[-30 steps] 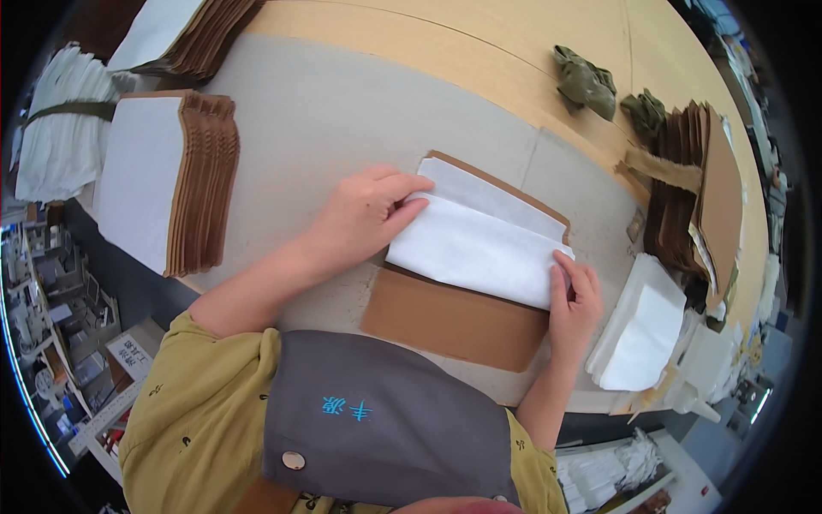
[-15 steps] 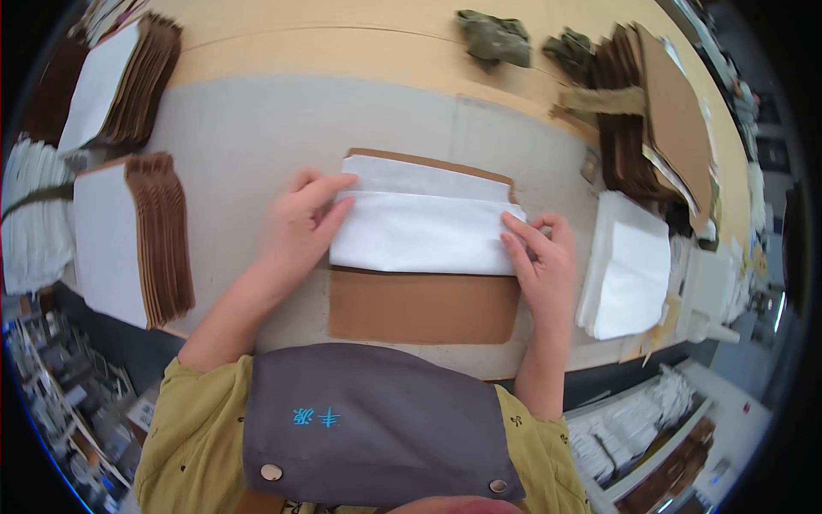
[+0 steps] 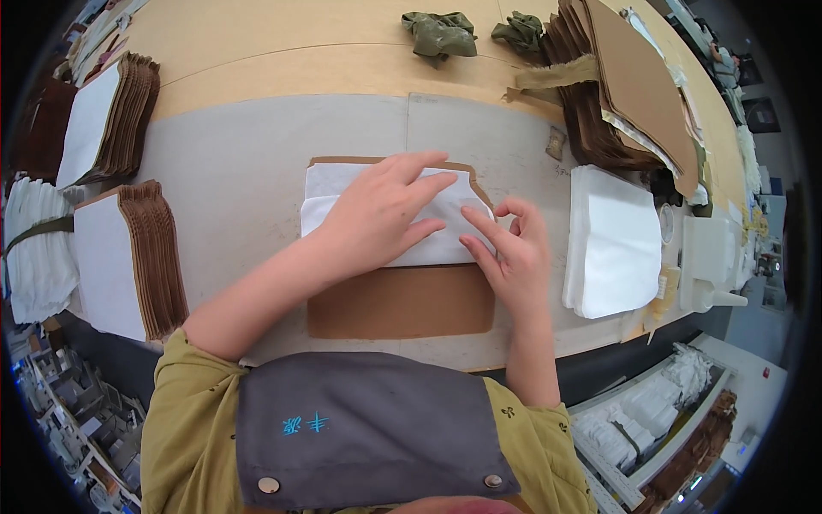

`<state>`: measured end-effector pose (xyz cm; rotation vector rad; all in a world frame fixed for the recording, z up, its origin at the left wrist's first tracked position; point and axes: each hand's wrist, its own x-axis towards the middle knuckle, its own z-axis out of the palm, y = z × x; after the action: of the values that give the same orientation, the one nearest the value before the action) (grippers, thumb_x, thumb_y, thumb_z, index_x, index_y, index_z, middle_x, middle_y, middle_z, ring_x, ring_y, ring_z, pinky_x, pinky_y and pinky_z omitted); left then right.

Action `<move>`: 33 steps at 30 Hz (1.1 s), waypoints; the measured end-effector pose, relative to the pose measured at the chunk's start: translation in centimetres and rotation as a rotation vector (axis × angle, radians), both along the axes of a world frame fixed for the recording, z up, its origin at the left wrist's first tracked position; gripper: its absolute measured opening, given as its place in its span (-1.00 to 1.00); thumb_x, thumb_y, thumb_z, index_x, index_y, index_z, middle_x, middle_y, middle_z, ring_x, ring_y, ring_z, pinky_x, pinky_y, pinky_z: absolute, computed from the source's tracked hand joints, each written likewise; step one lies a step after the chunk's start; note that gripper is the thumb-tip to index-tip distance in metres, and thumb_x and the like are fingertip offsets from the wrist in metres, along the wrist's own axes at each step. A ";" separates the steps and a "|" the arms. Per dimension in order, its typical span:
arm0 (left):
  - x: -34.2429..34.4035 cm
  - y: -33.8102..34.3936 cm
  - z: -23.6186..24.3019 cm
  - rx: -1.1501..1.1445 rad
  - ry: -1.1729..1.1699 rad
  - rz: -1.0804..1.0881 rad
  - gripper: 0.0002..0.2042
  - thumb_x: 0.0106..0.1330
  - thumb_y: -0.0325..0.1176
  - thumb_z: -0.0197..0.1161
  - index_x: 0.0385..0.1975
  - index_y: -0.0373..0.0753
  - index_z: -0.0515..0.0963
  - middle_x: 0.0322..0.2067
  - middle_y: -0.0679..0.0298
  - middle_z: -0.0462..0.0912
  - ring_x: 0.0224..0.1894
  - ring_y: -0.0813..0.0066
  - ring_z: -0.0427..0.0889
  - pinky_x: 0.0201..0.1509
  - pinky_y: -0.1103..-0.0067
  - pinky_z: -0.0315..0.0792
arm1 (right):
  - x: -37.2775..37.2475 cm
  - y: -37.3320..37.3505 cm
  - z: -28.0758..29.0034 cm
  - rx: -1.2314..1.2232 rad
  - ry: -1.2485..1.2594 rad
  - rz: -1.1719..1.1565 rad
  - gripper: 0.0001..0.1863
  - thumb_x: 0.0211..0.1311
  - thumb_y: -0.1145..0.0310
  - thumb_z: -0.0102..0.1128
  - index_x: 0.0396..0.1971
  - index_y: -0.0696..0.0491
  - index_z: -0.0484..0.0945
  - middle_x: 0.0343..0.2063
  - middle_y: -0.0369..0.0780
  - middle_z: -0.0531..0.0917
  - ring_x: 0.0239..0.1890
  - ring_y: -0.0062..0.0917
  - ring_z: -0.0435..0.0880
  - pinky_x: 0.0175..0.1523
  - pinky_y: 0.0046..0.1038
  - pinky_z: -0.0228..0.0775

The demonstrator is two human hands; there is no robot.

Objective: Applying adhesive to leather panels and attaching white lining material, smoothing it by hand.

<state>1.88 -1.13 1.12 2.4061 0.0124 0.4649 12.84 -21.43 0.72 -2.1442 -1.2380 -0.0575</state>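
A brown flat panel [image 3: 398, 307] lies on the grey work surface in front of me, its long sides running left to right. White folded cloth [image 3: 320, 212] covers its far part, and a thin brown rim shows along the far edge. Over the middle of the cloth is my left hand [image 3: 396, 206], fingers stretched and apart, holding nothing. Whether its palm touches the cloth is hidden. My right hand [image 3: 511, 248] is at the cloth's right end, thumb and index fingertips apart and resting on or just above it.
At left stand stacks of brown pieces with white faces [image 3: 111, 261] and a strapped white bundle [image 3: 38, 253]. At right are a white cloth stack [image 3: 614, 240] and a tall brown pile [image 3: 634, 86]. Crumpled green cloths [image 3: 439, 36] lie at the far side.
My left hand has moved from the cloth's left edge rightward over its middle. My right hand remains at the right end. The whole view has shifted slightly.
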 end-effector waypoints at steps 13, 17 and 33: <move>-3.0 -1.5 1.3 0.161 -0.019 -0.083 -0.86 0.34 -0.30 0.32 -0.19 -0.09 0.53 -0.02 0.40 0.65 -0.05 0.43 0.64 0.21 0.27 0.42 | -0.8 -0.3 1.2 0.000 0.074 0.138 -0.53 -0.06 0.41 0.56 -0.06 0.01 0.67 -0.14 -0.25 0.71 0.07 -0.34 0.61 0.21 -0.28 0.32; -5.3 0.5 2.4 0.023 0.195 -0.051 -0.57 0.26 -0.22 0.41 0.12 -0.02 0.51 0.02 0.37 0.65 0.02 0.42 0.63 0.26 0.29 0.38 | -1.1 -0.7 1.5 0.096 0.249 0.197 -0.72 -0.13 0.48 0.47 -0.29 0.03 0.76 -0.26 -0.26 0.72 -0.04 -0.33 0.64 0.12 -0.32 0.43; -19.0 -0.3 -1.9 0.150 -0.083 0.213 -0.63 -0.03 -0.63 0.37 -0.18 -0.09 0.68 -0.09 0.44 0.73 -0.03 0.47 0.68 0.05 0.47 0.45 | -2.5 -5.8 0.0 0.063 0.258 0.330 -0.68 -0.13 0.61 0.35 -0.27 0.07 0.76 -0.13 -0.22 0.70 0.06 -0.26 0.55 0.13 -0.26 0.42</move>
<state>-17.17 -1.41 -0.74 2.5421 0.2053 0.6855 10.35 -27.28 0.69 -1.8019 -1.3950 0.3074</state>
